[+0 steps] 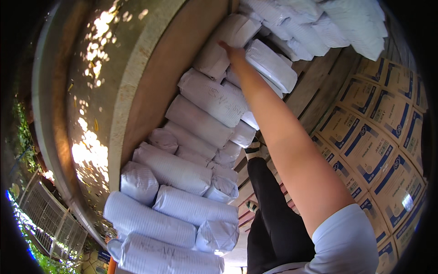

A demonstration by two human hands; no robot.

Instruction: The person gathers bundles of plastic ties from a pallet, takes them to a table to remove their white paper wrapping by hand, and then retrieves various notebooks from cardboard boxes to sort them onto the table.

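Right hand [235, 55] at upper centre, touching a white wrapped package [212, 57] — smooth film, blocky with rounded edges. Thumb spread out across it; other fingers hidden, can't tell if gripping. Left hand out of frame. White wrapped rolls [175, 171] from centre to lower left: crinkled, finely ribbed, cylindrical, a few with dark handwritten scrawl. Cardboard cartons [365, 150] at right — flat-faced, blue printed bands, small icons.
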